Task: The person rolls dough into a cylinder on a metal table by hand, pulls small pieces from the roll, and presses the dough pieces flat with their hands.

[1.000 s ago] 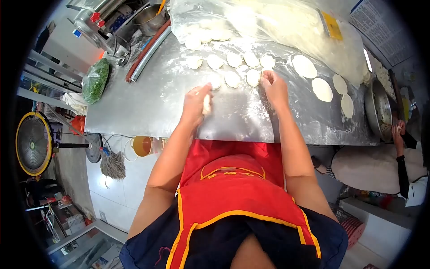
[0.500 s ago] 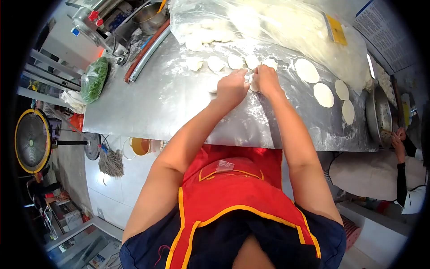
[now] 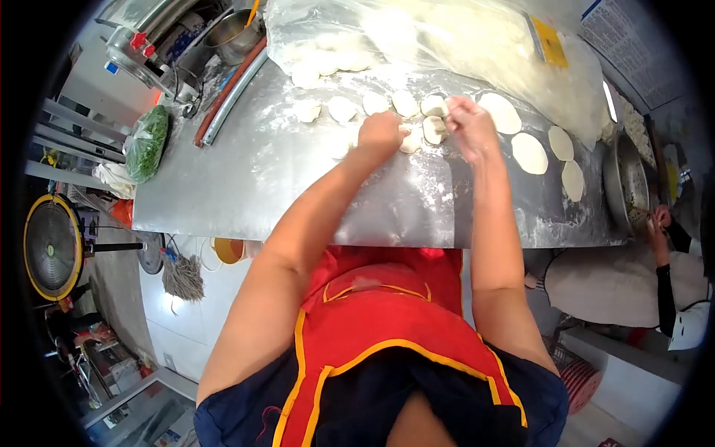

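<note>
On the floured metal table, my left hand [image 3: 381, 134] is curled closed beside a dough piece [image 3: 410, 141]. Its fingertips are mostly hidden, so what it holds, if anything, does not show. My right hand [image 3: 472, 128] is to the right, its fingers bent in toward the thumb with nothing visible in them. Just left of it lies a gathered dough piece [image 3: 434, 130], with another piece [image 3: 433, 106] behind. Several dough pieces [image 3: 342, 109] form a row farther left. Flat dough rounds [image 3: 529, 153] lie to the right of my right hand.
Clear plastic sheeting [image 3: 447, 37] covers more dough at the back. A rolling rod [image 3: 231, 93] lies at the left, near a bag of greens [image 3: 149, 143]. At the right, another person's hands [image 3: 657, 223] are at a metal bowl [image 3: 624, 175].
My hands were together over one dough piece and have come apart. My right hand moved right, leaving a gathered piece on the table. The view has shifted slightly.
</note>
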Tool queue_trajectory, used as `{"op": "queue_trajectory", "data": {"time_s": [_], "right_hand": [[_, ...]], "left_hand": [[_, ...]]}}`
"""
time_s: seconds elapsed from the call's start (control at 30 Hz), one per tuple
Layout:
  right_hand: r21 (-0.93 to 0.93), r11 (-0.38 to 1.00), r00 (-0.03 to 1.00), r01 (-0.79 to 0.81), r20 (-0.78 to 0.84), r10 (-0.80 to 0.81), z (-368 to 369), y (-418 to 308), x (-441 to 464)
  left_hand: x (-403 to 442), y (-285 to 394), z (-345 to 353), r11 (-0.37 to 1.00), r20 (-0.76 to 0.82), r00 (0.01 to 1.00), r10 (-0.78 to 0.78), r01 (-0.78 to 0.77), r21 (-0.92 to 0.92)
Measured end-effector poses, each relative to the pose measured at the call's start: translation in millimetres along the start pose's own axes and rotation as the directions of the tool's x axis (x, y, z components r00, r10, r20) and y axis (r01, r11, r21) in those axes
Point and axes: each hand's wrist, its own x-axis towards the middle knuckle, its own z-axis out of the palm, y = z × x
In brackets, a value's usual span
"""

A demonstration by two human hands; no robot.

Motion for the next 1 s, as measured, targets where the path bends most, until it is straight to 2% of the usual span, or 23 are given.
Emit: {"op": "queue_trajectory", "data": {"time_s": [0.1, 0.17, 0.2, 0.23, 0.33, 0.47, 0.57, 0.63, 0.77, 0.83, 0.93, 1.0], "right_hand": [[-0.412, 0.903, 0.978, 0.125, -0.100, -0.181, -16, -11, 6], [-0.687, 0.709, 0.961, 0.160, -0.056, -0.271, -22, 4, 12], [-0.798, 0.579, 0.952, 0.168, -0.020, -0.305, -25, 12, 15], [-0.866, 0.437, 0.923, 0.245, 0.069, -0.379, -21, 15, 12], [-0.869, 0.457, 0.953, 0.190, 0.051, -0.300, -9, 15, 13], [-0.964, 0.213, 0.973, 0.158, 0.115, -0.199, 9, 13, 17], [-0.963, 0.137, 0.955, 0.232, 0.199, -0.220, 7, 23, 24], [-0.969, 0.140, 0.970, 0.204, 0.180, -0.166, 5, 22, 27], [-0.965, 0.222, 0.986, 0.140, 0.117, -0.117, -3, 21, 28], [-0.936, 0.327, 0.989, 0.128, 0.095, -0.113, -10, 22, 27], [-0.868, 0.488, 0.995, 0.091, 0.059, -0.082, -14, 19, 19], [-0.795, 0.602, 0.997, 0.076, 0.059, -0.047, -18, 21, 18]], "left_hand": [[2, -9, -8, 0.987, -0.010, 1.000, 0.005, -0.007, -0.160], [4, -4, -15, 0.978, 0.014, 1.000, -0.010, 0.012, -0.206], [3, 0, -16, 0.982, -0.031, 1.000, 0.008, -0.013, -0.189], [0, 4, -16, 0.985, -0.074, 0.997, 0.023, -0.036, -0.171], [-1, 8, -11, 0.987, -0.114, 0.993, 0.041, -0.059, -0.152], [3, 19, -3, 0.994, -0.137, 0.986, 0.091, -0.097, -0.042], [13, 33, 4, 0.989, -0.061, 0.995, 0.082, -0.073, 0.126], [20, 41, 7, 0.975, 0.027, 0.998, 0.063, -0.068, 0.214], [31, 47, 17, 0.970, 0.113, 0.990, 0.081, -0.104, 0.219], [34, 50, 21, 0.975, 0.119, 0.988, 0.096, -0.118, 0.188], [37, 52, 25, 0.990, 0.139, 0.990, -0.007, -0.013, 0.143], [35, 50, 26, 0.989, 0.121, 0.993, 0.010, -0.027, 0.142]]}}
